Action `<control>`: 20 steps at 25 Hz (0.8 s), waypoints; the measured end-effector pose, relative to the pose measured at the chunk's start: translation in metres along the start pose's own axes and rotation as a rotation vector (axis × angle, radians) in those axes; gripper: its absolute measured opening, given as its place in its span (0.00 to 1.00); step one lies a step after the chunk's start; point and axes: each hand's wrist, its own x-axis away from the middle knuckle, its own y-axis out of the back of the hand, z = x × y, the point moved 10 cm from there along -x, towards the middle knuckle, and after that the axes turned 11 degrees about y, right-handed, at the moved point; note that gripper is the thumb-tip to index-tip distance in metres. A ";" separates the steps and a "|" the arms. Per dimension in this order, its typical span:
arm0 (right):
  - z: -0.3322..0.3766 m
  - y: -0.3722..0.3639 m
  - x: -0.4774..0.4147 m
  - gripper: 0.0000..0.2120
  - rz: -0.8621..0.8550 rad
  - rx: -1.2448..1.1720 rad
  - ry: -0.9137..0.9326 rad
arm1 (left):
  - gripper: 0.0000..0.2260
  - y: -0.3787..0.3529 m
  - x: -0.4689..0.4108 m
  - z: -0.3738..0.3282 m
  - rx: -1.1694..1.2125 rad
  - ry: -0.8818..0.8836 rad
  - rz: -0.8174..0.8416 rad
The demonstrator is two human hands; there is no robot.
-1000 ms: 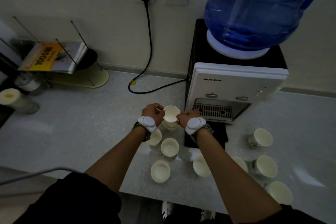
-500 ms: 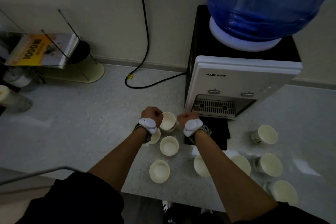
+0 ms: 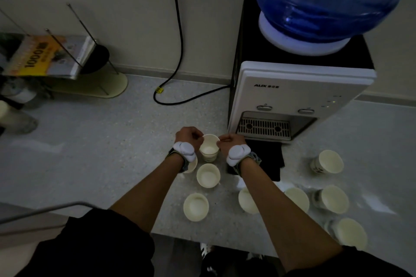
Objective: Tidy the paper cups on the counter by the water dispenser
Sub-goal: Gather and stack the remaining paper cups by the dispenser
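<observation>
Paper cups stand scattered on our speckled grey table, just before the water dispenser. Our left hand and right hand pinch opposite rims of a stacked cup. Left of the cups the table lies bare up to a magazine rack; the near edge falls close beneath our forearms.

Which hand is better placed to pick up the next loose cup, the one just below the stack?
Probably left: the left hand is nearer that cup; the right hand can steady the stack.
</observation>
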 end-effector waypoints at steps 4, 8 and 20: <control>0.015 0.008 0.005 0.13 -0.022 -0.045 0.035 | 0.09 0.015 0.009 -0.002 0.071 -0.003 -0.030; 0.036 0.015 0.011 0.12 -0.071 -0.065 0.092 | 0.10 0.035 0.020 -0.001 0.144 -0.020 -0.063; 0.087 -0.023 0.046 0.09 -0.057 -0.128 0.176 | 0.08 0.094 0.061 0.057 0.300 -0.028 -0.159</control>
